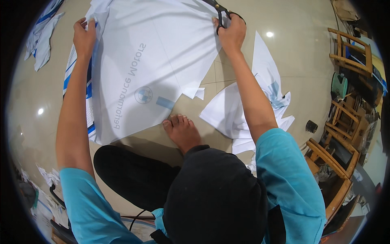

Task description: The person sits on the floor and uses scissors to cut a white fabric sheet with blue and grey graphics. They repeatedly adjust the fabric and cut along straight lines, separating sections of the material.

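Observation:
A large white printed fabric sheet (pixel 154 61) lies spread on the floor in front of me. It has pale lettering, a round emblem and a blue-grey patch, and blue striped fabric (pixel 90 87) shows along its left side. My left hand (pixel 85 38) is at the upper left edge, with thumb and fingers closed on a fold of the sheet. At the upper right edge, my right hand (pixel 233 35) grips black-handled scissors (pixel 220 12) by their loops. The blades point up and left over the fabric, their tips cut off by the frame's top.
Crumpled white fabric (pixel 227 107) lies under my right forearm. Blue and white cloth (pixel 42 38) is at the far left. Wooden frames (pixel 351 51) crowd the right side, near a small dark cylinder (pixel 311 126). My bare foot (pixel 181 131) rests beside the sheet's near edge.

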`<state>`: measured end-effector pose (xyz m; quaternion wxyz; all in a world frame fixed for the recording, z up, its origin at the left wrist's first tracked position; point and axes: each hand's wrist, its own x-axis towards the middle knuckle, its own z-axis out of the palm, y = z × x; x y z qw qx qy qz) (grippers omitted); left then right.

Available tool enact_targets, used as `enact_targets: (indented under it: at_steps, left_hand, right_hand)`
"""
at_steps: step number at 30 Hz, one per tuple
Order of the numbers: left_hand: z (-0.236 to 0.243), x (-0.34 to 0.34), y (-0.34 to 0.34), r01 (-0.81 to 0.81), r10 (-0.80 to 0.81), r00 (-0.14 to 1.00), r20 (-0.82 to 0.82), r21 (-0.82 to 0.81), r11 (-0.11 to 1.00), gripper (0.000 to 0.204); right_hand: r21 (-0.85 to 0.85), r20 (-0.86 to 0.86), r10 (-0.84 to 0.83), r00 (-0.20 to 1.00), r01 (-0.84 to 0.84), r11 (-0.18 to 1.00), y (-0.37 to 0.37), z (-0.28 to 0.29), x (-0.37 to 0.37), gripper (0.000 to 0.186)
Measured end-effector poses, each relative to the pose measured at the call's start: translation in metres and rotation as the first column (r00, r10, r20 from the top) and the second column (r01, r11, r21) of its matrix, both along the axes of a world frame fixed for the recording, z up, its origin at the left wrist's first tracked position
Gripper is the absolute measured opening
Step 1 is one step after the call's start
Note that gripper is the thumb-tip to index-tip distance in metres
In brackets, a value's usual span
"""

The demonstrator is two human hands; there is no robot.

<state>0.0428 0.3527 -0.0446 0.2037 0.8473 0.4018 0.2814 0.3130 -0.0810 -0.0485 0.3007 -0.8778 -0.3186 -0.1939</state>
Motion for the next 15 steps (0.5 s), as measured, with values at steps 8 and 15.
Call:
enact_targets:
  at_steps: [8,15]
  left_hand:
    - [0.014,-0.085,-0.255,0.451,-0.455,0.882,-0.124,-0.061,0.89,0.055]
    - [0.022,-0.115,-0.344,0.609,-0.626,0.776,-0.078,-0.171,0.775,0.027]
  right_hand:
    - [0.033,-0.798,0.05,0.6,-0.039,0.999,-0.059,0.065,-0.143,0.049]
    - [-0.037,-0.696,0.046,0.717,-0.1,0.994,-0.128,0.058,-0.219,0.04]
